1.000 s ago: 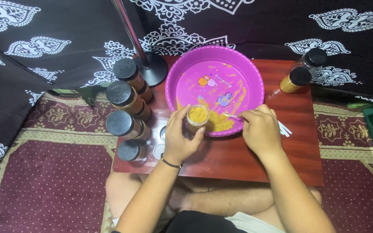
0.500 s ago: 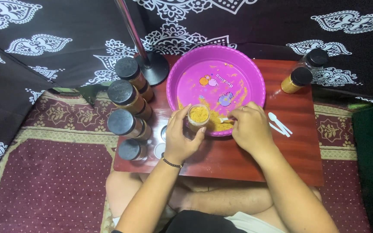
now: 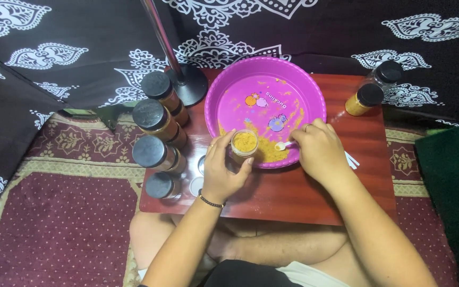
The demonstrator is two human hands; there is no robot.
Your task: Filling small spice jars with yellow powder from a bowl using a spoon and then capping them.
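Head view — left hand (image 3: 224, 170) clamped around open spice jar (image 3: 244, 143), right hand (image 3: 320, 151) pinching half-hidden white spoon (image 3: 284, 145)

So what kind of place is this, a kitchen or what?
Probably a home floor setup, not a kitchen: a low reddish wooden table stands on a maroon patterned rug, with black white-printed cloth hung behind. The person sits cross-legged, filling a small open spice jar.

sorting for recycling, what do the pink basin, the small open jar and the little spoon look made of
Pink basin: likely plastic, glossy, uniform moulded colour with a printed cartoon. Small open jar: clear wall showing yellow powder, glass or plastic, can't tell. Little spoon: white, looks like plastic.
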